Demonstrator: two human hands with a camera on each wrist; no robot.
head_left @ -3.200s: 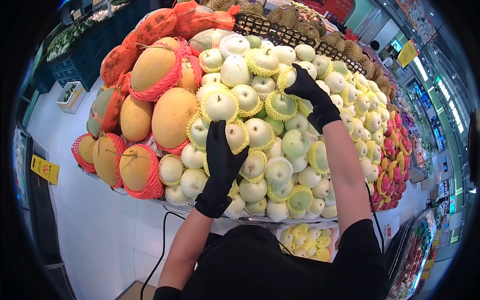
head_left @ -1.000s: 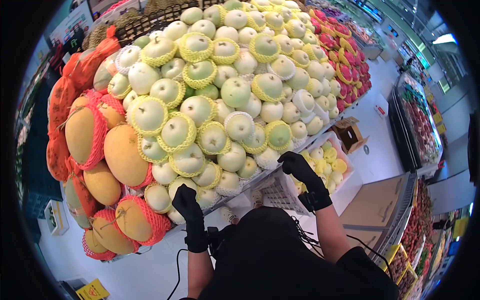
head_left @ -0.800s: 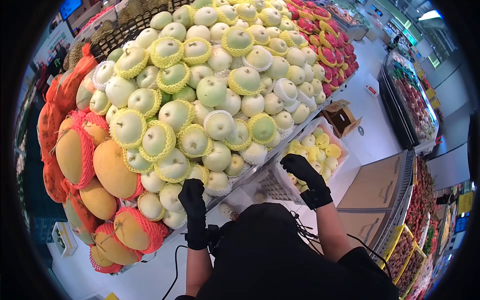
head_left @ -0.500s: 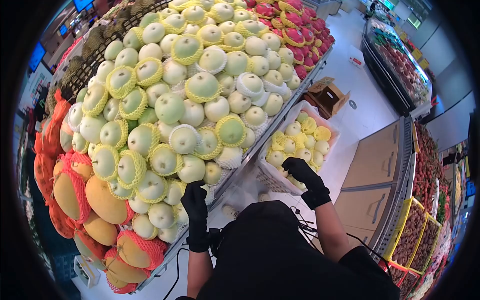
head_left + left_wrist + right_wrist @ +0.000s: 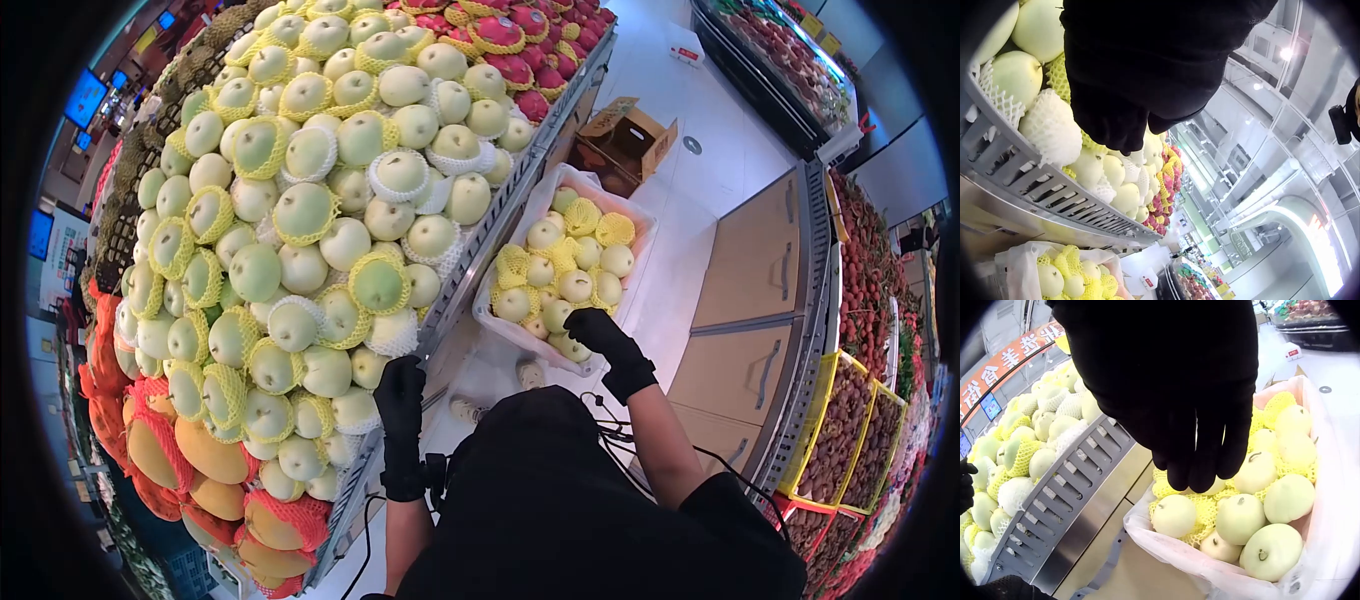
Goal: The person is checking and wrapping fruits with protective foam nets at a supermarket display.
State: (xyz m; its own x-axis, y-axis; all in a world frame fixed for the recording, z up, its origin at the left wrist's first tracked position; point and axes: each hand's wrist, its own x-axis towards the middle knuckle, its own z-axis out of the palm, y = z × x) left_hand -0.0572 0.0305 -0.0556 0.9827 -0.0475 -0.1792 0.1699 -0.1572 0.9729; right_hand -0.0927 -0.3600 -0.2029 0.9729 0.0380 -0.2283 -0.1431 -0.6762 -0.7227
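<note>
My left hand (image 5: 402, 420), in a black glove, hangs loosely curled near the edge of the stand, beside piled pale green pears (image 5: 303, 268), many in yellow or white foam nets. The left wrist view shows this hand (image 5: 1141, 75) in front of the pears (image 5: 1017, 78) and the slatted rim (image 5: 1035, 181). My gloved right hand (image 5: 610, 350) is by the near edge of a lined crate (image 5: 640, 250) of pears. In the right wrist view its fingers hang down (image 5: 1197, 450), loosely bent, covering part of the crate's pears (image 5: 1240, 519). Neither hand holds anything.
Netted orange melons (image 5: 270, 520) lie at the lower left, dragon fruit (image 5: 500, 30) at the top. An empty cardboard box (image 5: 625, 145) stands behind the crate. Cabinets (image 5: 745, 255) and yellow-rimmed fruit trays (image 5: 835, 430) line the right. Cables hang near the body.
Both hands have come back from the pear pile, where they were touching pears. The head view has swung right, bringing the crate, box and cabinets further into sight.
</note>
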